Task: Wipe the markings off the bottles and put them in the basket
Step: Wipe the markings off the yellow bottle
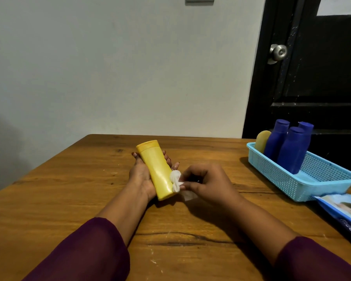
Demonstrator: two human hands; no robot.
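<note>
A yellow bottle (156, 169) lies slanted in my left hand (140, 173), cap pointing away, fingers curled round its sides above the wooden table (69, 189). My right hand (205, 184) pinches a crumpled white wipe (176, 180) against the bottle's lower right side. No marking shows on the visible yellow face. At the right stands a light blue basket (320, 179) holding three blue bottles (293, 151) and one yellow bottle (262, 141), all upright at its far end.
A blue pack of wipes (344, 211) lies at the table's right edge, just in front of the basket. Behind the basket is a black door (322, 78) with a metal knob. A pale wall backs the table.
</note>
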